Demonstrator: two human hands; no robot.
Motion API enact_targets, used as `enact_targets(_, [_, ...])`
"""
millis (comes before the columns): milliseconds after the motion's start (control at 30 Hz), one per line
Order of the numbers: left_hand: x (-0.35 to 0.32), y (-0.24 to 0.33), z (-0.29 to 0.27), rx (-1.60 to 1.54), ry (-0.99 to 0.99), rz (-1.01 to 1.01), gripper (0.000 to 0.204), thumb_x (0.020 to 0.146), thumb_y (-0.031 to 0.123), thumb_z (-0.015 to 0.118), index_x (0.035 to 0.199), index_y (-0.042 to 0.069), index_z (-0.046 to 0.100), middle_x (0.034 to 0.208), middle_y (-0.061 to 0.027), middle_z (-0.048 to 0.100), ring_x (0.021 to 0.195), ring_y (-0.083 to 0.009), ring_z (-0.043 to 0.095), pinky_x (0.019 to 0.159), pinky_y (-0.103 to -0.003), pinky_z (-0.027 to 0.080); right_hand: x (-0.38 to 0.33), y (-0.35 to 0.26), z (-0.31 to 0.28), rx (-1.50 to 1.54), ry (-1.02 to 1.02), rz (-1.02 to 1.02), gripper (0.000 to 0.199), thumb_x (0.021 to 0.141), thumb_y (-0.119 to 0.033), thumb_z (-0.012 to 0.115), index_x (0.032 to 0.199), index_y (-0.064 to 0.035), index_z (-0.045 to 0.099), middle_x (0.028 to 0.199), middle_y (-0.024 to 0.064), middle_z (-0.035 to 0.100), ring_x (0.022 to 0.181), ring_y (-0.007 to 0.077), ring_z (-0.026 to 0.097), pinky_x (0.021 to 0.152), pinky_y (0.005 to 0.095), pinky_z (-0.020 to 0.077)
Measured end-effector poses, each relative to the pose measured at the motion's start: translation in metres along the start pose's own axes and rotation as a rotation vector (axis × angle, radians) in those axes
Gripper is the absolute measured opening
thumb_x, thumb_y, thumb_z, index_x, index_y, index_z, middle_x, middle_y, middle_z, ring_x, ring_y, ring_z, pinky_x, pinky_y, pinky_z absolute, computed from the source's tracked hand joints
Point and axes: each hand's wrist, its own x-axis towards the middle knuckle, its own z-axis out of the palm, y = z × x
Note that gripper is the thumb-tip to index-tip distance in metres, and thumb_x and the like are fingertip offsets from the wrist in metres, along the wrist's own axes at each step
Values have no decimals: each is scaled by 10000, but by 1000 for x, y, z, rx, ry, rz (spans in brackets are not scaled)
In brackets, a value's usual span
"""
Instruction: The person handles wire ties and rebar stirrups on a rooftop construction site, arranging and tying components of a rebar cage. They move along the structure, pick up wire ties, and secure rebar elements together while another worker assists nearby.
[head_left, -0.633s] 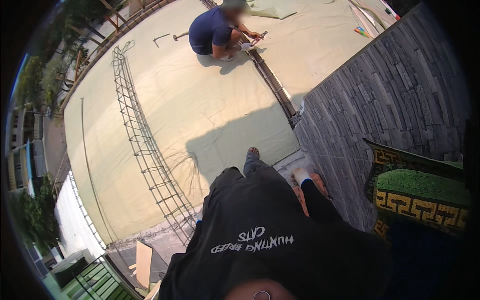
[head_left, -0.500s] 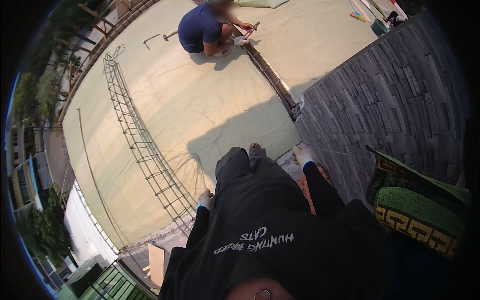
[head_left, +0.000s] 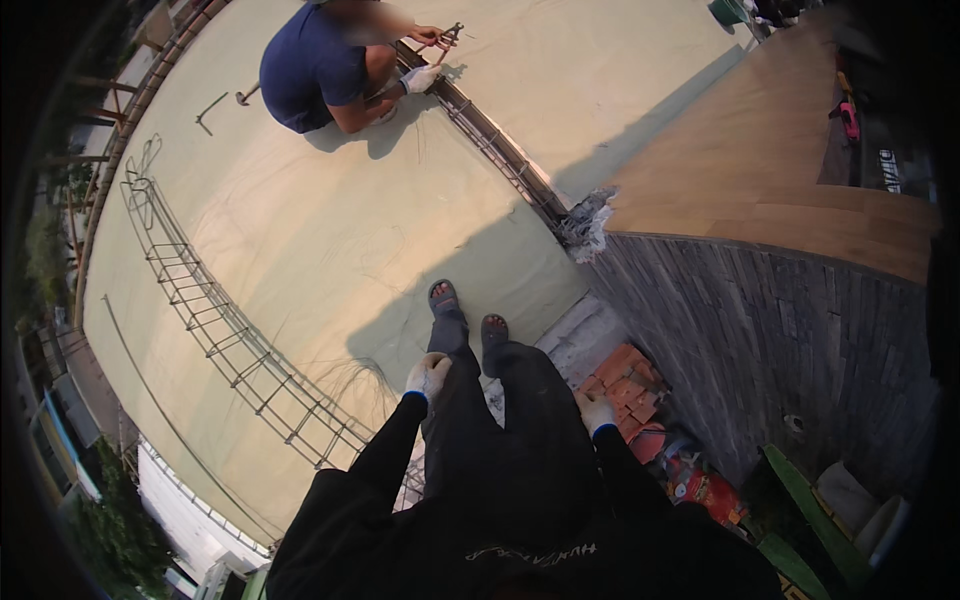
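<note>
My left hand point(head_left: 429, 376), in a pale work glove, is against my left trouser leg near the knee, fingers curled. Beside my right thigh hangs my right hand point(head_left: 597, 411), also gloved and curled, partly turned from view; no tool shows in either hand. My sandalled feet stand on a pale green sheet point(head_left: 400, 230). To my left a long rebar cage point(head_left: 235, 375) lies on it, with loose thin wires near its close end. A reddish brick stack point(head_left: 628, 392) is beyond my right hand.
A person point(head_left: 318, 75) squats ahead, holding a pincer-like tool point(head_left: 450, 42) over a rebar strip point(head_left: 500, 152). A hammer point(head_left: 246, 96) lies behind them. On the right stands a grey stone-patterned wall point(head_left: 740, 340) with a wood-coloured top point(head_left: 730, 190). Broken concrete point(head_left: 590, 220) marks its corner.
My view has shifted right and forward, showing the wall's top, the bricks and both feet. My left hand has come onto my leg near the knee; my right hand has drawn in beside my thigh.
</note>
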Motion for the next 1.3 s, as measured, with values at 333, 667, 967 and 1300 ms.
enact_targets(333, [100,-25,148,-399,-79,-242,354,994,294,660,1212,21,718,1063,-128,753,977,-217,711,868,-343,550,188,-13,149,-260,-141,34,470,958,-377,662,1207,14,739,1114,196,776,1038,354,742,918,422,551])
enact_targets(667, [186,14,230,-1123,-182,-591,411,1085,331,579,1363,30,608,1148,-61,669,997,-166,639,909,-341,524,496,-247,246,-451,276,-619,465,915,-333,712,1267,-30,718,1136,221,744,1084,404,712,974,474,561])
enact_targets(967, [210,-27,248,-1799,-216,-539,419,1087,348,577,1392,62,554,1209,-78,624,1114,-229,610,1017,-408,478,578,-293,287,-723,351,-549,238,1026,-186,517,1078,-124,741,1015,150,769,977,341,753,819,469,593])
enact_targets(1300, [220,13,227,-1672,-132,-576,422,1081,323,559,1397,45,523,1183,-62,604,1102,-197,572,1007,-356,459,485,-244,359,-770,98,-1003,276,900,-328,771,1065,-128,675,1076,124,668,1000,331,696,797,473,581])
